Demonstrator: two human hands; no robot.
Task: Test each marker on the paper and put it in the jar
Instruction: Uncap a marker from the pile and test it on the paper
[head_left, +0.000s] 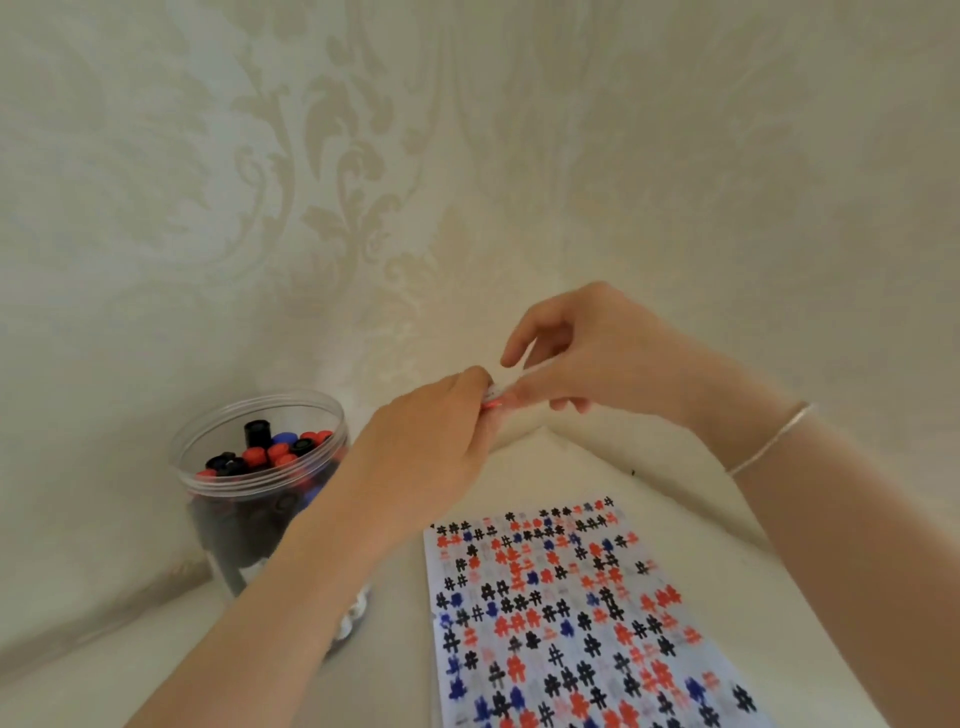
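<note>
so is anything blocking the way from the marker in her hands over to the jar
Nothing visible does. The marker is held in the air between the left hand and right hand, and the jar stands open-topped to the left, with no lid over its mouth.

Left hand (436, 441) and right hand (587, 358) meet fingertip to fingertip, fingers curled.

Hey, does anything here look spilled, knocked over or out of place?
Nothing stands out. The jar stands upright with capped markers inside, the paper lies flat, and both hands hold one marker above the table.
</note>
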